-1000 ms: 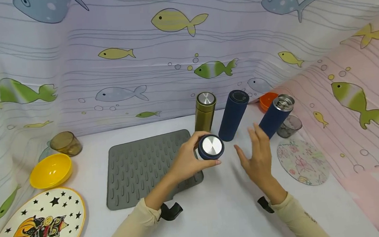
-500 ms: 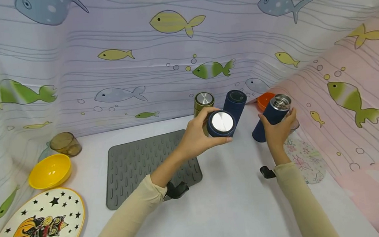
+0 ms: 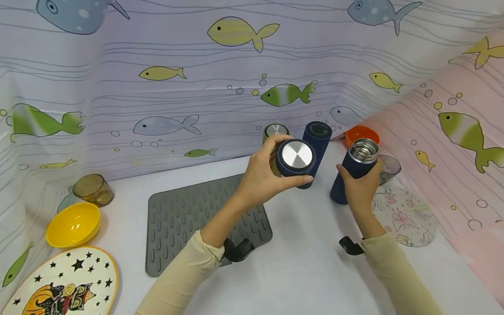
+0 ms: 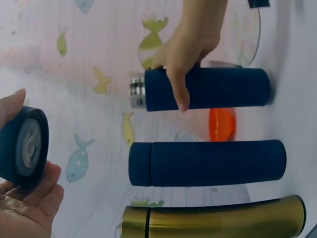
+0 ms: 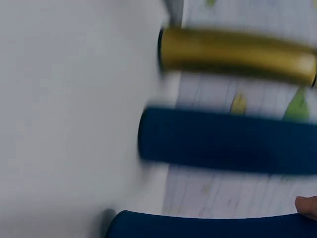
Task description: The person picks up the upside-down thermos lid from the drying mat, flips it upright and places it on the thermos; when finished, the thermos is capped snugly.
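My left hand [image 3: 258, 179] grips a round dark blue bottle lid [image 3: 297, 156] with a silver top, held up in the air. In the left wrist view the lid's hollow underside [image 4: 31, 145] faces the bottles. My right hand [image 3: 362, 193] is wrapped around an uncapped dark blue thermos bottle [image 3: 341, 186], whose steel mouth [image 3: 364, 150] points up. Whether its base touches the table, I cannot tell. Between the hands stands a capped dark blue bottle [image 3: 319, 140]. A gold bottle [image 4: 223, 220] stands beside it, largely behind my left hand in the head view.
A grey ribbed mat [image 3: 194, 215] lies left of centre. Farther left are a yellow bowl [image 3: 73, 224], an amber cup [image 3: 93, 190] and a starry oval plate [image 3: 93, 305]. At right are an orange bowl [image 3: 364, 133], a clear cup [image 3: 390, 167] and a floral round mat [image 3: 407, 220].
My right hand has reached the uncapped bottle, taken hold of it and brought it slightly nearer me. My left hand has carried the lid up and to the right.
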The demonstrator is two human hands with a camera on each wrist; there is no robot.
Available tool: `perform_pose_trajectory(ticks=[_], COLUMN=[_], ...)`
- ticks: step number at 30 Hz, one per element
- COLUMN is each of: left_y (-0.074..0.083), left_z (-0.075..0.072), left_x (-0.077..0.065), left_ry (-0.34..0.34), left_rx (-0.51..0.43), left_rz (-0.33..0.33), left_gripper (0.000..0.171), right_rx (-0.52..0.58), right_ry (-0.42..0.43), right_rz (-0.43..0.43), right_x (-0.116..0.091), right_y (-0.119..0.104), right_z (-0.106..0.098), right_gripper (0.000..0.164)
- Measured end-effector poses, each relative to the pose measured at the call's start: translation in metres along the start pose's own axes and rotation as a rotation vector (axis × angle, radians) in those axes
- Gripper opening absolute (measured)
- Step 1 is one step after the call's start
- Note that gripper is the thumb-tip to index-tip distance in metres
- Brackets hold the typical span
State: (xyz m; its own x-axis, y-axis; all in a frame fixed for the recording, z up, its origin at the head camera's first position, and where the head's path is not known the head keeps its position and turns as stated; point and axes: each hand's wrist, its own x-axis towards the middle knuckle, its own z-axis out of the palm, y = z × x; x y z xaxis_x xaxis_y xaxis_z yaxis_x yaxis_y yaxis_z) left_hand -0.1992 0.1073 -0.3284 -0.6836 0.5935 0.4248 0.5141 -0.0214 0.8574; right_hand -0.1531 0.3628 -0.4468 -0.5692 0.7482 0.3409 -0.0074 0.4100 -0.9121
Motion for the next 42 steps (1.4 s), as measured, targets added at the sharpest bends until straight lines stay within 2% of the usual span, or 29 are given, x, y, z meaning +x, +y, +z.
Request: perform_pose_trajectory(ticks=[5,9,13,16,21,26,30,37,40,42], left_y=[-0.003,-0.006,-0.011,-0.016,-0.024,-0.03,-0.037,-0.047,-0.051,-0.055], left_z=[0.004,0.007,0.012,0.018,0.032,0.047,0.055,0.055,0.054,0.052], left_x=[-0.002,-0.005,-0.007,-0.008,-0.008,-0.006,-0.005,-0.003,-0.001,0.001], left_ry=[-0.003,-0.018,-0.03,-0.036,-0.063,-0.077,-0.095,-0.122,-0.165,-0.21], left_rx=[-0.016,-0.045,-0.041,-0.034,-0.058,-0.058,-0.039,-0.028,-0.008,-0.033], left_rz=[0.01,0.008,0.002,-0.019,-0.049,-0.066,-0.067,-0.038,-0.038,-0.046], left_gripper=[0.075,0.075,0.074,0.073,0.071,0.071,0.071,0.072,0.073,0.073], right_rx=[0.08,0.111,0.147,0.157,0.152,0.191,0.216,0.214,0.205,0.205], right_ry=[-0.107,-0.18,-0.231,-0.264,-0.276,-0.295,-0.303,-0.326,-0.322,-0.322], right_rz=[-0.048,-0.074,-0.09,-0.07,-0.098,-0.15,-0.144,-0.141,-0.141,-0.138], right_x=[-0.047,-0.079,-0.103,-0.114,-0.12,-0.119,-0.12,-0.119,-0.118,-0.118], right_y=[-0.022,-0.049,-0.071,-0.075,-0.069,-0.045,-0.03,-0.03,-0.031,-0.03], right_z=[0.008,0.012,0.012,0.012,0.015,0.022,0.026,0.029,0.029,0.03], right_gripper=[0.084,0.08,0.077,0.076,0.073,0.077,0.078,0.073,0.072,0.072])
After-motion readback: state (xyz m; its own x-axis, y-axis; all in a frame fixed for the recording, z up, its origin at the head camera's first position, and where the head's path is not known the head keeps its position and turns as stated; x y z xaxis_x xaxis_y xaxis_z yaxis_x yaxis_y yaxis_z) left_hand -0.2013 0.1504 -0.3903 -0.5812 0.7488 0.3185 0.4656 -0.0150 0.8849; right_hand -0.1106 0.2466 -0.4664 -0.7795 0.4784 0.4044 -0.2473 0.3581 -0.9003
